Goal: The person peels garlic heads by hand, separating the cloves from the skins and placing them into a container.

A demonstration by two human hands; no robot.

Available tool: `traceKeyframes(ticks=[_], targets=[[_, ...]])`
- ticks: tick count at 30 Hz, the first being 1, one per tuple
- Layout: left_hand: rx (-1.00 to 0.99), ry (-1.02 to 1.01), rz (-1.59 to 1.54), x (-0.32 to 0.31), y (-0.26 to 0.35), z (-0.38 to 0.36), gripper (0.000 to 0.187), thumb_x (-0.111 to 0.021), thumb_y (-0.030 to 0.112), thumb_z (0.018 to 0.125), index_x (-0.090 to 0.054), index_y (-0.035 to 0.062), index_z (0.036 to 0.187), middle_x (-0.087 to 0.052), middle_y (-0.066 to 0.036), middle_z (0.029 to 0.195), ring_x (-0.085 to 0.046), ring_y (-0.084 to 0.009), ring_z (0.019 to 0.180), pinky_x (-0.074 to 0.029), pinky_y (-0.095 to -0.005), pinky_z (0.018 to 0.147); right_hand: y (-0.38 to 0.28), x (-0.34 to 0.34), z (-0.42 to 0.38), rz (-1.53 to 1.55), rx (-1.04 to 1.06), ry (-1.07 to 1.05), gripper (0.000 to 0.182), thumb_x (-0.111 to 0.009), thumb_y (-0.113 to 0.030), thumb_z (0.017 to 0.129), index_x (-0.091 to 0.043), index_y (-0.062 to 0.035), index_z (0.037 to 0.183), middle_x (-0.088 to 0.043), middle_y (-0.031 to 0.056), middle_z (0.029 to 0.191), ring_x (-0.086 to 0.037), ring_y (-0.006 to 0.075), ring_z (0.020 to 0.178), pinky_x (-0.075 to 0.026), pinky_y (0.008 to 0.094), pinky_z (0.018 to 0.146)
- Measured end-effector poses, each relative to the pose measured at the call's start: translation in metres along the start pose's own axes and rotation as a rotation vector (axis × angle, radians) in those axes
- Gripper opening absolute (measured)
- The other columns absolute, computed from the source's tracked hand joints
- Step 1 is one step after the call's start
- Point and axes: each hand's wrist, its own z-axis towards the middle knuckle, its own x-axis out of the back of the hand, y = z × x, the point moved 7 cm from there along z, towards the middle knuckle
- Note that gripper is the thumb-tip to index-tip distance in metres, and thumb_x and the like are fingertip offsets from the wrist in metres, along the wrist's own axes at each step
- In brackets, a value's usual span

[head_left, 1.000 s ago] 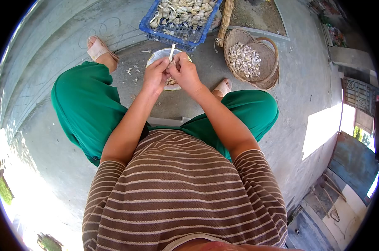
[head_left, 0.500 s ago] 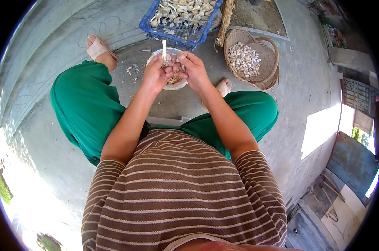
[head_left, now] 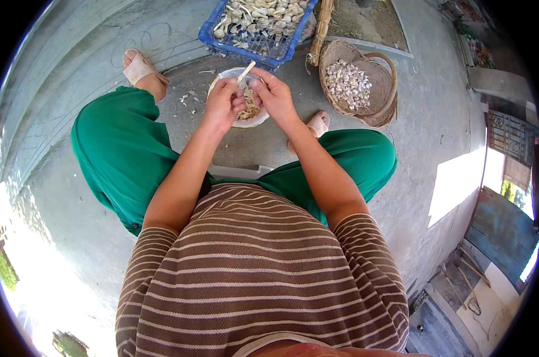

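My left hand (head_left: 220,106) is closed on a garlic bulb, which is mostly hidden by the fingers. Its pale dry stalk (head_left: 246,72) sticks out, leaning to the right. Close beside it, my right hand (head_left: 275,100) has bent fingers, with the index fingertip at the stalk and the thumb near the bulb. Both hands are over a white bowl (head_left: 253,124) containing brownish peelings (head_left: 250,108).
A blue plastic crate (head_left: 208,37) with many garlic bulbs (head_left: 269,15) stands beyond the bowl. To the right is a wicker basket (head_left: 381,98) of loose garlic cloves (head_left: 348,84). A straw bundle (head_left: 321,30) lies between them. Skin scraps (head_left: 190,98) litter the concrete left of the bowl.
The stalk has tipped from upright to leaning right. My hands have shifted slightly, and more of the peelings in the bowl now show between them.
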Motion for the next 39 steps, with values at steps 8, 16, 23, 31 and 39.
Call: traceKeyframes(ticks=[8,16,23,31,39], targets=[[-0.145,-0.027,0.377,-0.020,0.004,-0.015,0.011,-0.042,0.020,0.096,-0.048,0.0118,0.093,-0.038,0.005,0.066,-0.031,-0.0025,0.052,-0.027,-0.0179,0.044,-0.004,-0.011,-0.002,-0.142,0.145,-0.057,0.024,-0.057,-0.011,0.086,-0.059,-0.0043,0.109,-0.063,0.0028,0.081,-0.058,0.0132,0.070,-0.048,0.0269,0.064],[-0.046,-0.163,0.090,-0.013,-0.002,-0.006,0.014,-0.038,0.020,0.097,-0.047,0.0098,0.097,-0.048,-0.001,0.069,-0.040,-0.0044,0.053,-0.030,-0.0195,0.043,0.013,-0.013,-0.009,0.489,-0.181,-0.086,0.018,-0.048,-0.013,0.092,-0.057,-0.0026,0.105,-0.043,-0.0022,0.064,-0.035,0.0052,0.049,-0.025,0.0185,0.042],[-0.153,0.220,0.536,0.029,-0.003,0.005,0.014,-0.045,0.019,0.093,-0.053,0.0100,0.100,-0.050,0.000,0.073,-0.048,-0.0089,0.062,-0.040,-0.0230,0.049,-0.001,-0.010,-0.009,0.702,-0.198,-0.066,0.018,-0.045,-0.016,0.093,-0.051,-0.0044,0.105,-0.046,0.0006,0.068,-0.035,0.0059,0.049,-0.025,0.0187,0.042],[-0.349,-0.131,0.583,-0.014,0.015,-0.006,0.017,-0.059,0.015,0.087,-0.056,0.0036,0.099,-0.058,-0.002,0.086,-0.054,-0.0090,0.074,-0.045,-0.0233,0.062,0.011,-0.005,-0.005,0.479,-0.072,-0.055,0.014,-0.055,-0.015,0.089,-0.050,-0.0080,0.100,-0.047,-0.0050,0.065,-0.034,0.0025,0.048,-0.024,0.0180,0.042],[-0.426,-0.199,0.762,-0.015,0.009,-0.005,0.017,-0.064,0.000,0.081,-0.052,0.0012,0.093,-0.059,-0.002,0.075,-0.054,-0.0082,0.065,-0.045,-0.0216,0.059,0.004,0.000,-0.010,0.497,-0.172,0.154,0.008,-0.057,-0.013,0.087,-0.057,-0.0050,0.087,-0.047,-0.0056,0.061,-0.038,0.0020,0.048,-0.029,0.0185,0.041]])
